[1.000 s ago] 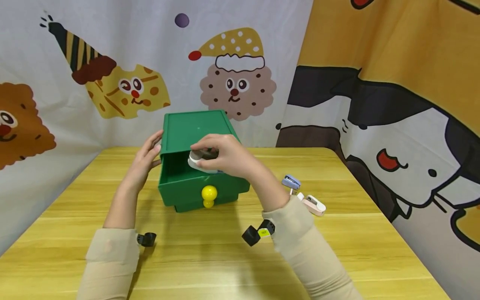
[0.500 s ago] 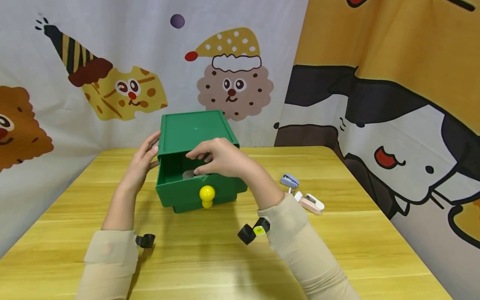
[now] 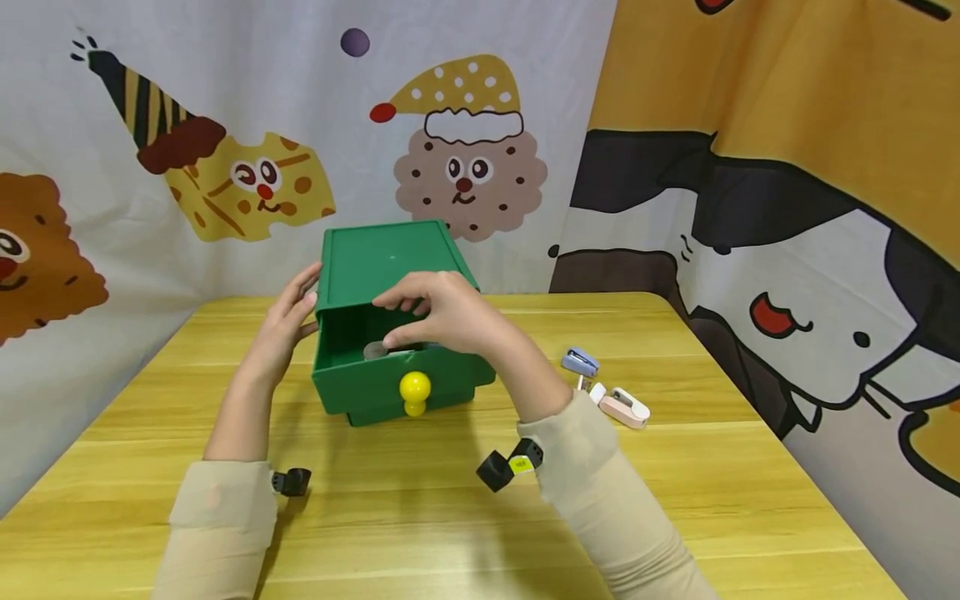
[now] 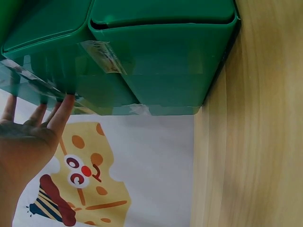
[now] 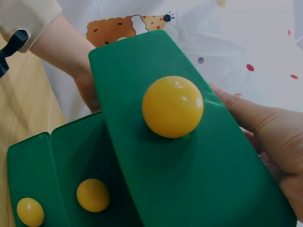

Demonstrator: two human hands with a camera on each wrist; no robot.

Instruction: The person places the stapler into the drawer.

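Note:
A green drawer cabinet (image 3: 393,262) stands on the table with its top drawer (image 3: 363,392) pulled out, a yellow knob (image 5: 173,107) on its front. My left hand (image 3: 279,329) rests its fingers against the cabinet's left side, and in the left wrist view this hand (image 4: 33,137) touches near a taped seam. Over the opened drawer is my right hand (image 3: 450,312), thumb and fingers apart. Beside its thumb, a small greyish object (image 3: 375,350) shows inside the drawer; the front wall partly hides it.
To the right on the wooden table (image 3: 420,525) lie a blue stapler (image 3: 580,361), a pink-and-white stapler-like object (image 3: 625,408) and a small white piece (image 3: 596,392). Lower drawers with yellow knobs (image 5: 93,195) stay closed. A printed cloth (image 3: 300,50) hangs behind the table.
A second ago my right hand held a white-and-grey object over the drawer. It has let go, and the greyish object is inside the drawer. The left hand stays at the cabinet's side.

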